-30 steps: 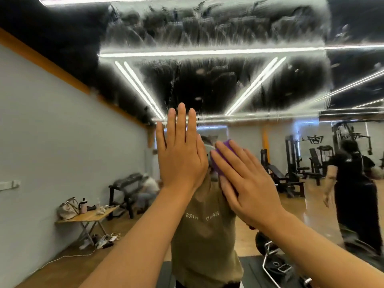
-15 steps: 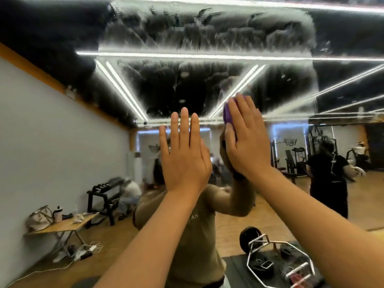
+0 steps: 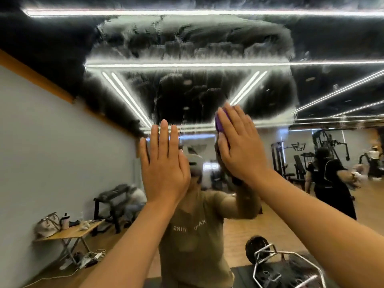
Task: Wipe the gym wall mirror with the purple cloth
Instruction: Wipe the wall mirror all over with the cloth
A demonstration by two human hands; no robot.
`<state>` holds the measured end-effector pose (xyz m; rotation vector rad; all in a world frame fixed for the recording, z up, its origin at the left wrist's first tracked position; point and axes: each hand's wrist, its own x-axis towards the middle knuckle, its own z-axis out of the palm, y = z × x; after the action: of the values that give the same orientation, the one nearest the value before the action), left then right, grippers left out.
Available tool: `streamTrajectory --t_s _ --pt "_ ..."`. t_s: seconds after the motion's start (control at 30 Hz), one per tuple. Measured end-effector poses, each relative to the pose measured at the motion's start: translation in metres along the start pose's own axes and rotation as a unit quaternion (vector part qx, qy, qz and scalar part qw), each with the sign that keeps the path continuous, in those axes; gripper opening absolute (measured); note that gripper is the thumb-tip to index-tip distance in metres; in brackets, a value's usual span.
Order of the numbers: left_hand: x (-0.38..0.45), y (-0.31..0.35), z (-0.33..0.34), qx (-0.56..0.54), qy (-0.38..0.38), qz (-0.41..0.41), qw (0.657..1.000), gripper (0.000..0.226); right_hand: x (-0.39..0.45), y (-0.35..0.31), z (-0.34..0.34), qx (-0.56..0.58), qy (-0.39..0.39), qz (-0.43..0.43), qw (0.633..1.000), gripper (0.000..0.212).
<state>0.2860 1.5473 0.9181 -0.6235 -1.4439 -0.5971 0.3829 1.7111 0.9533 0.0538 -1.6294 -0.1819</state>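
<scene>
While the upper glass is streaked with foamy haze, you're mid-wipe on the mirror [image 3: 218, 48], working the lower edge of that smeared band. The wiping step is well under way, not finished: the smear spreads above and to both sides of your hands, and the clear reflection starts only at about hand level and below.

Right hand [image 3: 239, 146]: fingers straight and close together, palm flat, pressing the cloth [image 3: 220, 121] onto the glass. Only a purple sliver shows past your index finger and thumb; the rest is under the palm. It's pressed, not pinched, as far as I can tell.

Left hand [image 3: 164, 163]: open flat, fingers straight and together, holds nothing. It sits just beside the right hand, a little lower, apparently braced on the glass; contact can't be confirmed from this angle.

Next move, my read: take the cloth up and outward from your right hand into the haze, keep even palm pressure, overlap passes. Risk: the cloth slipping out from under a flat palm.
</scene>
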Motion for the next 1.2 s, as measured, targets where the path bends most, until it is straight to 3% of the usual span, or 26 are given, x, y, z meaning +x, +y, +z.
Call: streamTrajectory --t_s 0.17,0.4,0.5,0.63,0.9,1.03,1.2 --pt "0.002 0.000 -0.004 0.012 -0.006 -0.004 1.000 0.061 0.051 0.016 -0.002 0.013 0.031 0.022 0.999 0.055" --pt "0.003 0.009 -0.007 0.018 -0.013 -0.026 0.999 0.062 -0.095 0.017 -0.006 -0.002 -0.015 -0.063 0.998 0.057" --pt "0.002 0.020 -0.009 0.012 -0.023 -0.055 0.998 0.063 -0.118 0.024 -0.009 -0.003 -0.030 -0.091 0.995 0.058" --pt "0.003 0.051 -0.001 -0.017 -0.028 -0.036 0.999 0.062 -0.080 0.034 -0.008 0.006 -0.033 -0.109 0.994 0.059" --pt "0.006 0.070 0.019 0.016 0.001 -0.044 0.999 0.062 0.060 0.060 -0.020 0.006 0.004 0.032 0.999 0.061" --pt "0.004 0.067 0.020 0.016 0.003 -0.036 0.999 0.061 0.005 0.047 -0.018 0.034 0.027 0.034 0.998 0.058" --pt "0.004 0.067 0.021 0.023 -0.007 -0.031 0.999 0.063 -0.100 0.053 -0.021 0.005 -0.021 -0.044 0.999 0.061"
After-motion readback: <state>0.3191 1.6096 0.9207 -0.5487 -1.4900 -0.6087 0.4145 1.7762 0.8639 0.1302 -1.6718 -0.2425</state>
